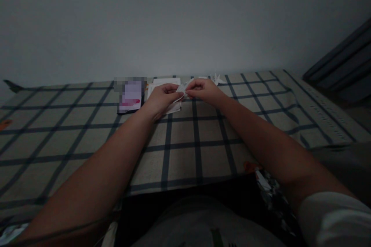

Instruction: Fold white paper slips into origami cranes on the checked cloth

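Both my arms reach forward over a table covered with a checked cloth [185, 150]. My left hand [160, 98] and my right hand [203, 89] meet near the far edge, each pinching a small piece of white paper [181, 89] between them. The fingers of both hands are closed on it. Under the hands lies a stack of white paper sheets [165, 85]. The room is dim, so the paper's exact shape is hard to make out.
A phone [131, 95] with a lit pinkish screen lies left of the paper stack. Small folded white paper pieces [216, 79] rest by the far edge, right of my hands. A plain wall rises behind the table. Dark furniture [342, 65] stands at the right.
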{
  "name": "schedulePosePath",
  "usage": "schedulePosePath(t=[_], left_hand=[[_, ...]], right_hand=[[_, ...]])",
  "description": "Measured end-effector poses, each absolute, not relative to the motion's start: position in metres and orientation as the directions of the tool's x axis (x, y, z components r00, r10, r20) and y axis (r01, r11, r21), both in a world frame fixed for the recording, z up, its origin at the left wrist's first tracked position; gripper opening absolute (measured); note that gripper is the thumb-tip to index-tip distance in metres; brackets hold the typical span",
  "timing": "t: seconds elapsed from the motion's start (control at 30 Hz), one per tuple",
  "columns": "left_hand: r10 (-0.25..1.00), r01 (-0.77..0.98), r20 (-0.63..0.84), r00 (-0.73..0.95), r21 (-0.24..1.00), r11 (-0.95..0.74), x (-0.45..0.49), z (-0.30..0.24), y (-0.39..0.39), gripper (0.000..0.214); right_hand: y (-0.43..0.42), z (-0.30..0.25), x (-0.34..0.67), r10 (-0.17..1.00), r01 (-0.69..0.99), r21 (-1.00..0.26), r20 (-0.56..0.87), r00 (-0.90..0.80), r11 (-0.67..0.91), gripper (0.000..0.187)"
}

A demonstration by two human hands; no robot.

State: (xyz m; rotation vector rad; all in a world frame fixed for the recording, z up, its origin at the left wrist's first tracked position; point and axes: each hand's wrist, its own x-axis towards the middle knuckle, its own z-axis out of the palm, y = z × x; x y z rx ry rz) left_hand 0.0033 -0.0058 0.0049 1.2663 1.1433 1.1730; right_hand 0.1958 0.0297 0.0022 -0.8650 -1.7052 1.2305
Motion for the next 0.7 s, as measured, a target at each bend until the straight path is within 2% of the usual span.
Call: schedulePosePath(t=[0.27, 0.57, 0.7], left_hand=[[0.998, 0.069, 0.019, 0.065, 0.997, -0.023, 0.0036, 0.0063, -0.0075, 0.026], [0.997, 0.023, 0.02, 0.071, 0.999, -0.022, 0.0037, 0.0059, -0.0073, 0.025], [0.996, 0.098, 0.051, 0.078, 0.993, -0.058, 0.005, 0.0087, -0.0114, 0.027]], right_hand=[[0.0271, 0.004, 0.196, 0.874, 0.125, -0.933, 0.26, -0.411, 0.336, 0.013], [0.0292, -0.0015, 0.1945, 0.866, 0.142, -0.918, 0.285, -0.411, 0.37, 0.014], [0.0302, -0.0047, 0.1957, 0.855, 0.167, -0.898, 0.31, -0.415, 0.406, 0.013]])
